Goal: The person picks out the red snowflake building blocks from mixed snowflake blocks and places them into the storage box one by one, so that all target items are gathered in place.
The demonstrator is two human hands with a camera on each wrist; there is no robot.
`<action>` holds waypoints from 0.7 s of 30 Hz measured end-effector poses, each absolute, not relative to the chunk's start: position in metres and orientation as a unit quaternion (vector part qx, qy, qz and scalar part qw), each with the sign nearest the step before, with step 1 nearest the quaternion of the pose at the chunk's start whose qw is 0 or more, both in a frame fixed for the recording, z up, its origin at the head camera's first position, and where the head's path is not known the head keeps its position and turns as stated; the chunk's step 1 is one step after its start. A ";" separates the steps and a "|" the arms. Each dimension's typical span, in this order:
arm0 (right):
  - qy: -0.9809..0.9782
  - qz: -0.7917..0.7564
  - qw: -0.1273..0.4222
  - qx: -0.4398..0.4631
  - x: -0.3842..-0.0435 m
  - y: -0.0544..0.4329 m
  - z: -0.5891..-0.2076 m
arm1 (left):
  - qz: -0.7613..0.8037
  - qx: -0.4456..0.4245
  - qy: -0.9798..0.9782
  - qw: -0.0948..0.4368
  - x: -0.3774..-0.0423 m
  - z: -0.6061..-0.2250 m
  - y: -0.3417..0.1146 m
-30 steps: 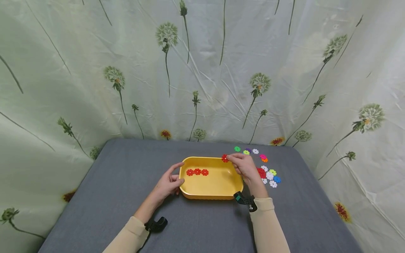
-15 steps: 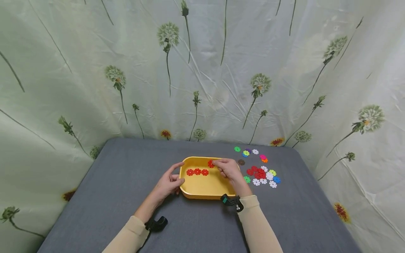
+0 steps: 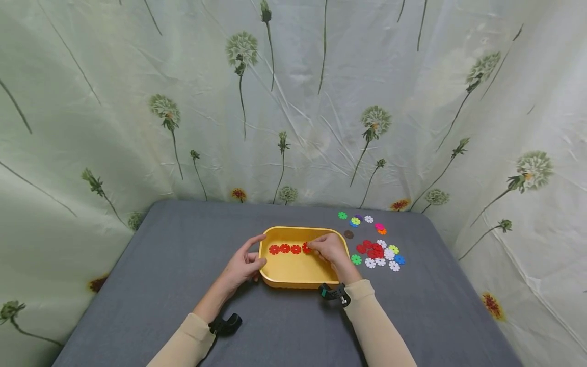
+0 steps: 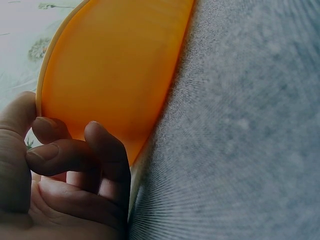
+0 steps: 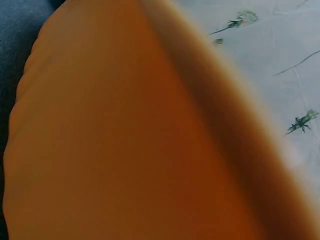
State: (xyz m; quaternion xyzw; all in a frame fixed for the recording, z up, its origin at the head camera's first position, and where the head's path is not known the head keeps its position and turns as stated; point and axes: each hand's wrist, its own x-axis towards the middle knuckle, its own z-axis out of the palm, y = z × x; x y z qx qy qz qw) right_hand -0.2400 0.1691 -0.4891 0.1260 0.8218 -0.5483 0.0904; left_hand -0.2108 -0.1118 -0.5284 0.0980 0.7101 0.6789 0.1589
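Observation:
A yellow plastic tray point(image 3: 298, 270) stands on the grey table. Its left end is gripped by my left hand point(image 3: 243, 262), thumb at the rim and fingers against the outer wall, as the left wrist view shows with the hand point(image 4: 70, 175) beside the orange-looking wall point(image 4: 115, 70). Inside the tray, three red flower-shaped discs point(image 3: 285, 248) lie in a row. Between thumb and fingertips my right hand point(image 3: 331, 250) pinches another red flower-shaped disc point(image 3: 305, 247) at the row's right end; the hand partly covers it. Only the tray's wall point(image 5: 110, 125) fills the right wrist view, the hand hidden.
Right of the tray lies a loose cluster of red point(image 3: 373, 250), white, green, yellow and blue flower discs. A brown disc point(image 3: 349, 234) is near the tray's right corner. More coloured discs point(image 3: 355, 221) lie farther back, before a dandelion-print curtain point(image 3: 312, 127).
My right hand has carried the red disc from above the tray's back right rim leftward, then down toward the row's right end. The left hand has kept its hold on the tray.

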 end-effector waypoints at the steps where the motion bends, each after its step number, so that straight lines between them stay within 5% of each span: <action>1: 0.825 -0.544 0.089 0.126 -0.240 0.169 -0.490 | 0.679 0.097 0.710 0.159 -0.211 -0.528 -0.112; 21: 0.898 -0.412 0.119 0.101 -0.244 0.165 -0.496 | 0.676 0.097 0.713 0.160 -0.211 -0.529 -0.111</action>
